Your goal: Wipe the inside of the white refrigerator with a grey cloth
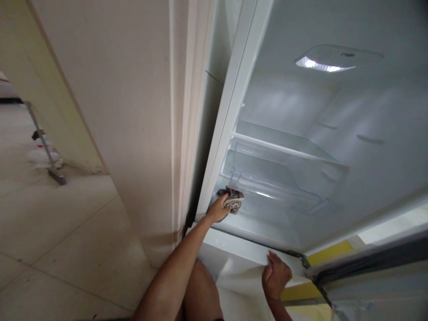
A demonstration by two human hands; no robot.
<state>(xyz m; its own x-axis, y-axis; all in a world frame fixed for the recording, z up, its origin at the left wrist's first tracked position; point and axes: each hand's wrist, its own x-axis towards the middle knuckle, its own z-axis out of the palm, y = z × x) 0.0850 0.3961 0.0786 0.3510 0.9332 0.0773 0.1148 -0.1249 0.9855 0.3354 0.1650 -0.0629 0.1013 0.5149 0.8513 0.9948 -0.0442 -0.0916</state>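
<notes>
My left hand (219,209) is closed around a crumpled brown patterned cloth (235,199). It presses the cloth low on the left inner side of an open refrigerator (267,225), beside the left end of a clear plastic drawer (281,192). Lower right, my right hand (277,273) is loosely curled at the white front panel (240,249) beneath the compartment, with one finger raised. Nothing shows in its fingers; whether it touches the panel is hard to tell.
Above the drawer runs a glass shelf (287,149). A lamp (326,67) glows on the inner wall. The open refrigerator door (377,272) stands at the right. A white wooden panel (143,111) stands close on the left, and a long-handled tool (50,156) leans beyond it above the tiled floor (73,249).
</notes>
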